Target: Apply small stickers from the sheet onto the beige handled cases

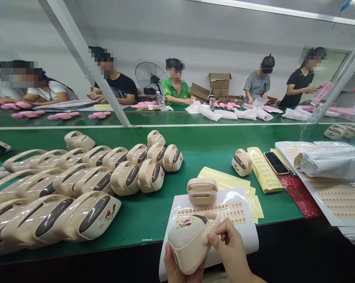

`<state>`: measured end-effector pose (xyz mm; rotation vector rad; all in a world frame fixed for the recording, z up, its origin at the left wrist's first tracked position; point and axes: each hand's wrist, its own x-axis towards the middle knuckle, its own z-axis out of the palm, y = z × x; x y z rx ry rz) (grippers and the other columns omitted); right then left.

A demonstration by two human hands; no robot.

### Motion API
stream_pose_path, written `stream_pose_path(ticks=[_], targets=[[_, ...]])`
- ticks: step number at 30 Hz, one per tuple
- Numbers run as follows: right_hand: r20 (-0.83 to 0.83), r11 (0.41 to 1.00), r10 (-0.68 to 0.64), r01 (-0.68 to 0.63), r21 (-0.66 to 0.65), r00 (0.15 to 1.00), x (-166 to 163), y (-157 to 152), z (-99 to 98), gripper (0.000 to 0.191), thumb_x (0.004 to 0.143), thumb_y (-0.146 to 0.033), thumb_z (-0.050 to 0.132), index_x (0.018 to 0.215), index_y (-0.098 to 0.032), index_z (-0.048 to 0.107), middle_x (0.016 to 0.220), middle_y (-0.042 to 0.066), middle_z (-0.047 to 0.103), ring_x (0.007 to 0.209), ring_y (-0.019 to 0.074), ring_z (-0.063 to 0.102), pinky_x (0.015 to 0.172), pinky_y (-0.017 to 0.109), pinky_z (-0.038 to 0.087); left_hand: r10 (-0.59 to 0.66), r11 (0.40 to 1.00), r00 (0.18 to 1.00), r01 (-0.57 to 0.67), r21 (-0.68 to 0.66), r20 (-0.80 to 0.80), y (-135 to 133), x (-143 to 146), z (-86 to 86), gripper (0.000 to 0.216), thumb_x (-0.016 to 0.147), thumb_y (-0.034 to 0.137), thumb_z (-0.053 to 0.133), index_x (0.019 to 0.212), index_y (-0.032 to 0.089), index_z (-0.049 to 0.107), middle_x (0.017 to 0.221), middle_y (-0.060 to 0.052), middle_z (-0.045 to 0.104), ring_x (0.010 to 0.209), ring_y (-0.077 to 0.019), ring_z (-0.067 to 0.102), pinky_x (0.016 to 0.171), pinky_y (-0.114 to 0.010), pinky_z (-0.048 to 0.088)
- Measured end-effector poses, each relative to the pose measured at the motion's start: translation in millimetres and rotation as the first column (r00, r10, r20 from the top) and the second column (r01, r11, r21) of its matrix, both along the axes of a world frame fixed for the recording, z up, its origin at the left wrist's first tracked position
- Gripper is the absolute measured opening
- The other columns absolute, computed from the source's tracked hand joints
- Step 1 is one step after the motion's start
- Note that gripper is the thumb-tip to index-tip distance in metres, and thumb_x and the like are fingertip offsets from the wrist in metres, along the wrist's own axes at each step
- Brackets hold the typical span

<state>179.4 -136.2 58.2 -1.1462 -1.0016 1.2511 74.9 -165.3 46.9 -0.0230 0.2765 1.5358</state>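
Head view crops left hand [175,270] holding casing [187,244]

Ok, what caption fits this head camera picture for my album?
A beige case held by left hand and right hand above a sticker sheet, beside rows of cases.

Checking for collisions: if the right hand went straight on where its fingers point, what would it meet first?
The right hand touches the beige device at once, which the left hand supports; past it probably the sticker sheet, depth unclear.

The left hand [177,271] and right hand [232,251] are bare.
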Motion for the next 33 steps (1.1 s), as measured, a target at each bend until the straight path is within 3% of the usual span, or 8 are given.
stream_pose_path(ticks=[4,10,12,15,19,22,27,33], targets=[[-0.118,0.996,0.017,-0.027,-0.087,0.993,2.8,8.6,-10.6,0.044,0.050,-0.044,0.077,0.063,-0.023,0.041,0.055,-0.008,0.034,0.051,0.0107,0.031,0.049,0.023,0.027,0.005,0.998,0.992,0.003,0.057,-0.129,1.8,-2.3,-7.7,0.028,0.082,0.044,0.049,0.101,0.033,0.067,0.104,-0.001,0.071,0.100,-0.0250,0.062,0.088,-0.039,0.048],[-0.059,0.992,-0.097,0.092,-0.086,0.994,37.4,32.6,9.1,0.035,0.066,-0.052,0.063,0.083,-0.023,0.052,0.074,-0.001,0.050,0.072,0.0171,0.049,0.067,0.030,0.040,-0.027,0.993,0.949,0.060,0.098,-0.314,3.9,-16.6,-12.8,0.035,0.075,0.048,0.058,0.104,0.030,0.066,0.104,-0.004,0.071,0.106,-0.0290,0.059,0.092,-0.043,0.043],[-0.044,1.000,0.019,-0.019,-0.007,0.999,46.7,37.2,23.6,0.036,0.065,-0.046,0.067,0.088,-0.023,0.052,0.077,0.000,0.053,0.076,0.0178,0.051,0.070,0.031,0.040,0.118,0.991,0.815,-0.061,0.119,-0.567,3.7,-21.6,-4.8,0.066,0.050,0.045,0.079,0.110,0.027,0.062,0.115,-0.007,0.065,0.113,-0.0338,0.052,0.098,-0.043,0.037],[-0.026,0.949,0.314,-0.313,0.028,0.949,46.3,36.3,44.5,0.034,0.062,-0.038,0.072,0.085,-0.022,0.052,0.067,-0.002,0.055,0.065,0.0148,0.049,0.061,0.028,0.037,0.286,0.958,0.432,-0.148,0.246,-0.855,2.7,-27.3,10.4,0.092,0.020,0.020,0.087,0.109,0.022,0.064,0.120,-0.012,0.059,0.117,-0.0402,0.045,0.104,-0.047,0.024],[0.024,0.871,0.490,-0.490,0.009,0.871,32.0,30.1,64.0,0.031,0.060,-0.030,0.071,0.082,-0.021,0.051,0.062,-0.003,0.057,0.055,0.0112,0.040,0.053,0.025,0.030,0.283,0.951,0.089,0.106,0.291,-0.955,5.1,-37.1,22.0,0.086,0.028,0.014,0.084,0.111,0.026,0.062,0.113,-0.010,0.064,0.110,-0.0387,0.053,0.102,-0.052,0.026],[0.074,0.841,0.540,-0.537,-0.057,0.838,26.1,28.4,71.4,0.028,0.059,-0.021,0.067,0.081,-0.021,0.049,0.060,-0.004,0.056,0.055,0.0109,0.040,0.054,0.024,0.031,0.439,0.842,-0.148,0.412,0.348,-0.886,12.2,-46.9,18.9,0.099,0.035,0.017,0.083,0.126,0.033,0.046,0.126,-0.008,0.056,0.113,-0.0363,0.051,0.097,-0.050,0.036],[0.135,0.807,0.590,-0.585,-0.084,0.796,27.4,28.3,74.4,0.026,0.060,-0.011,0.058,0.080,-0.021,0.046,0.064,-0.005,0.053,0.064,0.0126,0.049,0.063,0.025,0.038,0.632,0.715,-0.287,0.572,0.400,-0.720,22.7,-54.9,3.0,0.114,0.038,0.031,0.081,0.136,0.034,0.023,0.134,-0.013,0.047,0.113,-0.0372,0.051,0.088,-0.047,0.046],[0.292,0.800,0.586,-0.597,-0.059,0.756,29.2,28.7,74.6,0.027,0.063,-0.005,0.052,0.083,-0.022,0.045,0.069,-0.004,0.053,0.070,0.0141,0.051,0.070,0.029,0.040,0.589,0.738,-0.302,0.578,0.348,-0.750,18.9,-50.2,22.7,0.111,0.040,0.022,0.082,0.135,0.037,0.026,0.134,-0.012,0.047,0.113,-0.0367,0.051,0.089,-0.047,0.045]])
